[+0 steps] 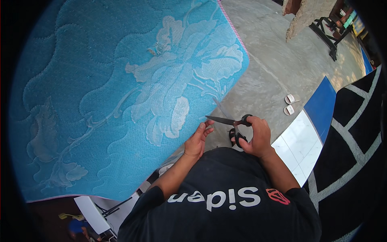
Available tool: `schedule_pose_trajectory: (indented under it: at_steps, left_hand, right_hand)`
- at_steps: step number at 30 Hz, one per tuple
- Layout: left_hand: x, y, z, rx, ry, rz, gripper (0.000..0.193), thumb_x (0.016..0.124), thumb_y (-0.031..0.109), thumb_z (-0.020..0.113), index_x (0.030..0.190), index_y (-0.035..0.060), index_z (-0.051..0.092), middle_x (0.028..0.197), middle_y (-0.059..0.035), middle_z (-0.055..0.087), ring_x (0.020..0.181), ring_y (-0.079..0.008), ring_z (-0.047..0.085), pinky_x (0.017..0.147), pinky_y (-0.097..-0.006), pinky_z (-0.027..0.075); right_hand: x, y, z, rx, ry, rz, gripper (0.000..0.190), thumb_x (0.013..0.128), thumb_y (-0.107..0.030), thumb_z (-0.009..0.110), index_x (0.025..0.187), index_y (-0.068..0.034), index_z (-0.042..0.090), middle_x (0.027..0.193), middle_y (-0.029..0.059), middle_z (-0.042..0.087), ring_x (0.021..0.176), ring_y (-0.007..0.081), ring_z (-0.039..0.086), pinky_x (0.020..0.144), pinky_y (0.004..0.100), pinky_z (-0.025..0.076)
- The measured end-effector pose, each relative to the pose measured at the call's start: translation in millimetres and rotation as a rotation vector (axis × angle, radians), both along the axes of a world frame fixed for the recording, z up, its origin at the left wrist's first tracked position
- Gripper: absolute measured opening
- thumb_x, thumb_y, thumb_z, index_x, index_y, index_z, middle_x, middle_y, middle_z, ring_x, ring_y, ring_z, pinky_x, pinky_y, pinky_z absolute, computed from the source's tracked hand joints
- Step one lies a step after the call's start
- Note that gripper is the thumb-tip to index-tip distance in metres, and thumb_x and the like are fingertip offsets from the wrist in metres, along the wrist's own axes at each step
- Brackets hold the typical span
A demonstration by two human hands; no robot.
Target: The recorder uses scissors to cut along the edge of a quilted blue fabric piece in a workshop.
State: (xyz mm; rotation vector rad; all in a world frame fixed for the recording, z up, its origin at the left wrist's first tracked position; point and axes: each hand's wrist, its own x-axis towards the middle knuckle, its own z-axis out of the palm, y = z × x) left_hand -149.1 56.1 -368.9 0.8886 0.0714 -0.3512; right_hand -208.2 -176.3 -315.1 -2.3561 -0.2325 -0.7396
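Note:
A large blue quilted mattress or pad (118, 78) with a pale floral pattern and pink-striped binding fills the left and upper part of the view. At its near edge is my left hand (198, 139), thumb and fingertips close together. Whether they pinch the edge is hard to see. My right hand (258, 136) holds black-handled scissors (234, 122) through the finger loops. The scissor blades are spread apart and point left. One tip lies by my left fingertips, and the other overlaps the pad's edge slightly farther away.
Pale slippers (289, 104) rest on the grey concrete floor (263, 78) to the right. Beyond them are a black rug with grey lines (356, 142) and a black metal stand (326, 37). At lower left are a white table (92, 213) and a person in blue (78, 227).

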Motion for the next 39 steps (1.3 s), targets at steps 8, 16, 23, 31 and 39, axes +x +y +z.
schedule_pose_trajectory:
  at_steps: [8,16,23,31,39]
  left_hand:
    - [-0.6,-6.5,9.8,0.025,-0.003,-0.007,0.032,0.102,0.015,0.062,0.133,0.0065,0.056,0.124,-0.0087,0.063,0.114,-0.0255,0.063,0.09,-0.0365,0.054]
    - [-1.3,-7.6,11.7,0.014,0.014,0.012,0.033,0.102,0.013,0.063,0.133,0.006,0.056,0.124,-0.0086,0.063,0.114,-0.026,0.064,0.089,-0.0357,0.055]
    - [-0.2,-3.2,5.2,0.003,0.018,0.007,0.031,0.101,0.013,0.063,0.132,0.006,0.057,0.123,-0.0083,0.063,0.113,-0.0259,0.064,0.088,-0.0358,0.055]
    - [-0.5,-4.4,6.7,0.014,0.024,0.001,0.031,0.102,0.01,0.061,0.132,0.0061,0.056,0.123,-0.0085,0.063,0.112,-0.025,0.064,0.088,-0.0362,0.054]
    - [-0.2,-3.4,8.0,0.033,0.001,-0.007,0.031,0.103,0.011,0.06,0.133,0.0068,0.056,0.124,-0.0083,0.063,0.113,-0.0251,0.063,0.089,-0.0363,0.054]
  right_hand:
    - [22.0,1.5,-14.4,-0.079,0.064,-0.113,0.057,0.067,-0.026,0.087,0.114,-0.007,0.062,0.104,0.0071,0.069,0.093,0.0265,0.064,0.075,0.0389,0.042]
    - [28.1,-2.2,-16.8,-0.104,0.082,-0.146,0.048,0.067,-0.021,0.087,0.108,-0.01,0.064,0.094,0.0038,0.07,0.085,0.0227,0.065,0.071,0.0376,0.041]
    - [20.1,-10.4,-25.5,-0.131,0.028,-0.071,0.048,0.066,-0.021,0.087,0.107,-0.01,0.064,0.092,0.0036,0.069,0.081,0.0227,0.065,0.071,0.0363,0.041]
    - [24.1,-5.3,-18.4,-0.096,-0.015,-0.129,0.056,0.068,-0.028,0.086,0.113,-0.006,0.06,0.105,0.0056,0.067,0.093,0.0256,0.06,0.076,0.0391,0.039]
    - [33.9,-7.9,-28.3,-0.094,0.041,-0.083,0.051,0.066,-0.021,0.087,0.109,-0.008,0.062,0.099,0.0053,0.068,0.088,0.0249,0.063,0.074,0.0384,0.039]
